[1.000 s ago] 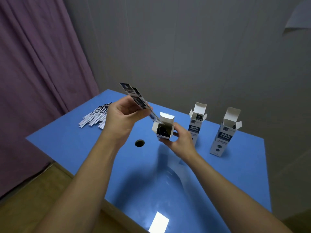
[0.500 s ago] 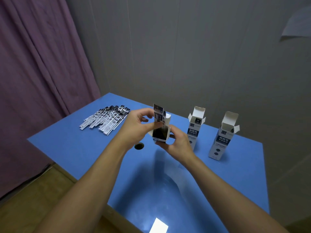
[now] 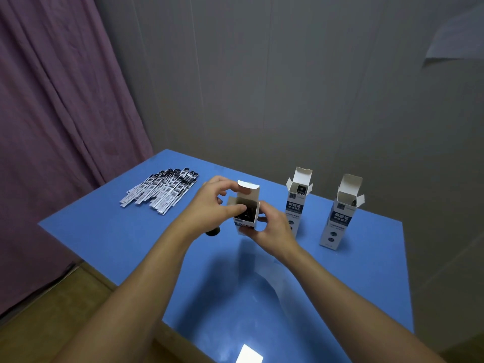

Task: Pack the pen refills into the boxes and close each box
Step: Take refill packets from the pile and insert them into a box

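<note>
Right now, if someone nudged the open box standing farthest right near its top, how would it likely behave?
The rightmost box stands tall on a narrow base on the blue table, so it would probably tip rather than slide. It looks like thin card, so likely light and easy to dent. Its raised lid flap would probably flex under a touch.

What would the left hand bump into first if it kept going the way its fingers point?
Most likely the held box: the left hand points right, its fingertips already at the box's open top and raised flap. Past it stand two open boxes, but depth is hard to judge.
</note>
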Demonstrator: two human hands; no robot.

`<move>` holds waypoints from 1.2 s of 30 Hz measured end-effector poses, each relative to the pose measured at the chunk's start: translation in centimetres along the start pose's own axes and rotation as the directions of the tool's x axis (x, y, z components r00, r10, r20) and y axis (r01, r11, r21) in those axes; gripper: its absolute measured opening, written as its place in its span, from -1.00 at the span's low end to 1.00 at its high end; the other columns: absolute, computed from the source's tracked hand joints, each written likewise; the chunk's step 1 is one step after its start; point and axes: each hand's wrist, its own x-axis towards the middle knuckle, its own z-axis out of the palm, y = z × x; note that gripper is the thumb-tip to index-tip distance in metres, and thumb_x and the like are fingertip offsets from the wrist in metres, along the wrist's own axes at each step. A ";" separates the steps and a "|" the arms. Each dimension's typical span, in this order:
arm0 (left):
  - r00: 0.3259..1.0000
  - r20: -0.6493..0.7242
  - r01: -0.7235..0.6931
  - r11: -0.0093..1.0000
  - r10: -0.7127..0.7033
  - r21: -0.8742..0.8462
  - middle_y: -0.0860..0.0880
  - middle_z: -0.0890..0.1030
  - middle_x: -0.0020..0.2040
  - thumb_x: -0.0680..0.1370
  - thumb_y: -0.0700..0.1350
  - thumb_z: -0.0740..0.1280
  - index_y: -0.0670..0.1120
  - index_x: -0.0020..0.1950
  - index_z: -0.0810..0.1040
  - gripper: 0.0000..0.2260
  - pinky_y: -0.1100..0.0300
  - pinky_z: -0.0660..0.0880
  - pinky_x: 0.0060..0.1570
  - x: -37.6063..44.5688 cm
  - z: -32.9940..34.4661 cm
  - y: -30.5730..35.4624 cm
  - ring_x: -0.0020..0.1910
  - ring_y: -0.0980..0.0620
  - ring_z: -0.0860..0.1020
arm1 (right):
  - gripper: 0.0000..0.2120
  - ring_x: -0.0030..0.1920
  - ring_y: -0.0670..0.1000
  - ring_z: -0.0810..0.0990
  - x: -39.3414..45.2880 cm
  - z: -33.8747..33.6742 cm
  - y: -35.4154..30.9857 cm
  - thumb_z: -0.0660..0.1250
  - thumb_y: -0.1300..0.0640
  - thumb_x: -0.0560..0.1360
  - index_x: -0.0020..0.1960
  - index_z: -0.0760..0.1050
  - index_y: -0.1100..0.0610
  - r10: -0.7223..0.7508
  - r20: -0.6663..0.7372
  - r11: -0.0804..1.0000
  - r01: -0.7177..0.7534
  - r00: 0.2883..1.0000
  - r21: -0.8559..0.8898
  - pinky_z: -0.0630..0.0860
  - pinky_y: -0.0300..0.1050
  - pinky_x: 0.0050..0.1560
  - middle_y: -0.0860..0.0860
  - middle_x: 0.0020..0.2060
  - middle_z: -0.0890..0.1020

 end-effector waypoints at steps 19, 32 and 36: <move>0.936 -0.172 0.328 0.936 -0.306 0.123 0.10 0.62 0.07 0.56 -0.23 0.34 0.00 0.14 0.62 -0.79 0.36 0.46 -0.17 -2.5 -1.6 -9.8 -0.03 0.18 0.58 | -0.58 -0.03 -0.01 0.52 2.2 -0.1 3.2 0.54 0.00 0.44 0.13 0.41 0.11 0.441 0.069 0.892 -0.429 0.895 -0.141 0.33 -0.31 -0.30 -0.06 -0.05 0.54; 0.932 -0.169 0.361 0.846 -0.320 0.393 0.02 0.60 0.09 0.53 -0.20 0.34 -0.02 0.19 0.59 -0.75 0.20 0.48 0.02 -5.4 -2.4 -12.7 -0.06 0.07 0.57 | -0.71 -0.27 -0.02 0.42 -2.9 0.2 2.1 0.36 0.01 0.48 -0.23 0.29 0.09 0.677 0.331 0.645 -0.313 0.657 -0.697 0.32 -0.18 -0.38 -0.02 -0.27 0.38; 0.925 -0.182 0.376 0.751 -0.332 0.543 -0.02 0.54 0.20 0.55 -0.12 0.31 -0.04 0.29 0.54 -0.70 0.13 0.48 0.13 -7.1 -3.5 -13.3 0.10 0.00 0.54 | -0.82 -0.10 0.05 0.48 -3.9 1.1 0.9 0.29 0.06 0.48 -0.02 0.36 0.12 0.575 0.407 0.705 -0.178 0.710 -0.686 0.48 -0.10 -0.20 0.04 -0.09 0.47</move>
